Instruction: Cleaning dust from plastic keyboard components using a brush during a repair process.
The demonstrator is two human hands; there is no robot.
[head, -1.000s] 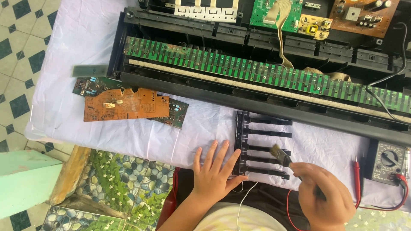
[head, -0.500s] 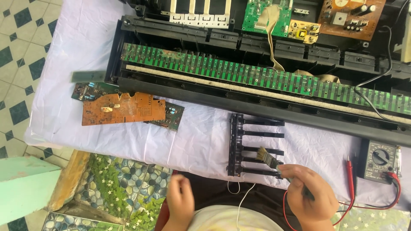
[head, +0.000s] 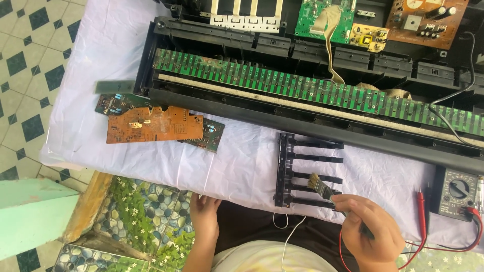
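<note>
Head view. Right hand (head: 367, 231): fingers wrapped around a small paintbrush (head: 327, 192), long axis diagonal, bristles pointing far-left onto the black key comb (head: 302, 171) (spine running near-to-far, prongs pointing right) on the white cloth (head: 242, 166), near the open keyboard chassis (head: 302, 116). Left hand (head: 204, 216): empty, loosely open, at the cloth's near edge. Orange circuit board (head: 154, 124) lies left; multimeter (head: 456, 194) right.

Single head-worn view, steeply down from above the bench (head: 242, 166); mid-range, hands at the frame's lower edge.
</note>
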